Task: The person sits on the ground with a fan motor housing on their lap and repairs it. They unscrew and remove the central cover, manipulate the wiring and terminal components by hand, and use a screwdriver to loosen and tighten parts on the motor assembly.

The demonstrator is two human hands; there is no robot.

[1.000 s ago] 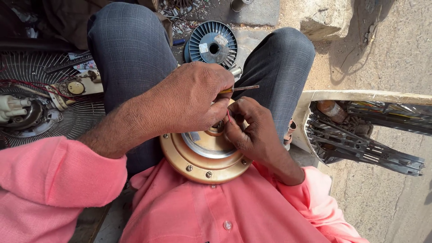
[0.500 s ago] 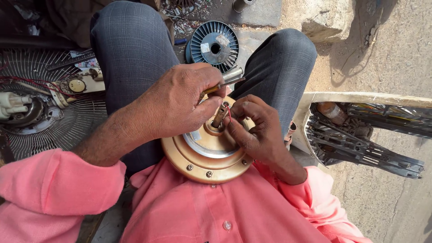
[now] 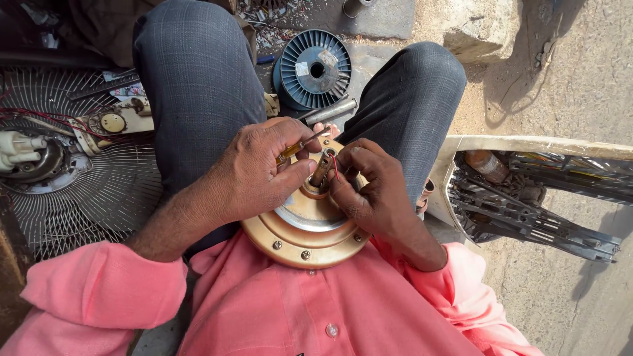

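Observation:
A round copper-coloured fan motor housing [image 3: 304, 240] rests in my lap against my pink shirt. Its short shaft [image 3: 322, 170] sticks up at the middle, with a thin red wire beside it. My left hand [image 3: 254, 175] covers the housing's left side and is shut on a small screwdriver [image 3: 300, 146] with a yellow handle, its tip pointing right. My right hand [image 3: 366, 191] pinches the red wire next to the shaft and holds the housing's right edge.
A blue ribbed spool [image 3: 315, 69] and a metal tube [image 3: 330, 112] lie on the ground between my knees. A wire fan guard [image 3: 86, 198] with a white motor part lies left. A grey plastic grille [image 3: 527, 211] lies right, on sandy ground.
My left hand has lifted and turned, so the shaft and the screwdriver now show. My right hand's fingers have shifted around the shaft and now pinch the red wire.

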